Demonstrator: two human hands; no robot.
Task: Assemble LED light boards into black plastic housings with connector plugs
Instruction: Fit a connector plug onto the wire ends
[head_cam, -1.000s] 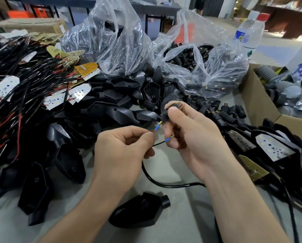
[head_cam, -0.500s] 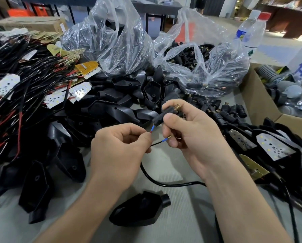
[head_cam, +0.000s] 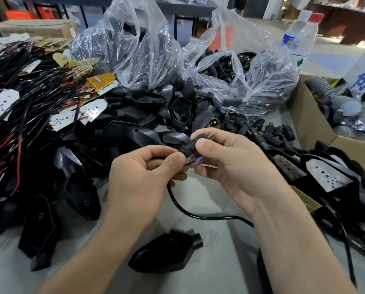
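My right hand (head_cam: 228,166) pinches a black connector plug (head_cam: 193,144) with a brass threaded tip, held above the table centre. My left hand (head_cam: 143,177) grips a thin wire end right at the plug's base, thumb and forefinger closed on it. A second wire with a blue tip (head_cam: 198,159) sticks out between the hands. The black cable (head_cam: 190,211) curves down from the left hand and runs off to the right under my right forearm. One black plastic housing (head_cam: 166,251) lies alone on the grey table in front of me.
Piles of black housings (head_cam: 135,132) and wired LED boards (head_cam: 5,100) fill the left. Two clear bags (head_cam: 262,81) of parts stand behind. Loose plugs (head_cam: 272,132), assembled units (head_cam: 325,175) and a cardboard box (head_cam: 308,115) sit right. Bottles (head_cam: 300,35) stand far right.
My hands have come closer together. The left hand's wire end has gone into the plug's base, so only one blue-tipped wire shows now.
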